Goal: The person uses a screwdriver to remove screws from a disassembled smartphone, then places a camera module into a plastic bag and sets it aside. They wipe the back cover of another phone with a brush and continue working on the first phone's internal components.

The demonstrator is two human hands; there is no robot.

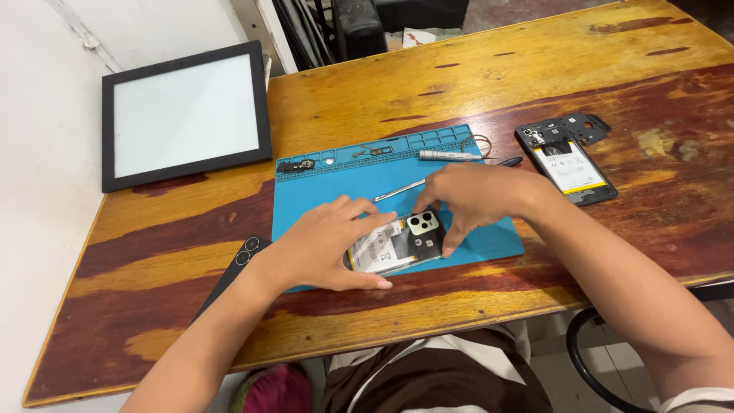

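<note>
**Open phone gripped from both sides, loose parts close by**

At nine o'clock from the mat, a framed white panel (186,115) lies flat near the wall, well clear of the work. Just below it, at about seven o'clock, a black back cover (234,273) sits half under the left forearm; a shift of that arm could push it off the wooden table (489,69).

The left hand (325,245) has its fingers spread and curled over the left end of the opened phone (394,245), thumb along the near edge. The right hand (474,203) pinches the phone's right end, fingertips narrow beside the camera block. The phone lies on the blue work mat (428,172), near its front edge. Squeezing or prying unevenly here could flex the battery or crack the board, I judge.

At twelve o'clock on the mat, tweezers (401,189) and a small screwdriver (449,155) rest within knuckle reach and could roll. At two o'clock, a second opened phone (569,164) lies exposed.
</note>
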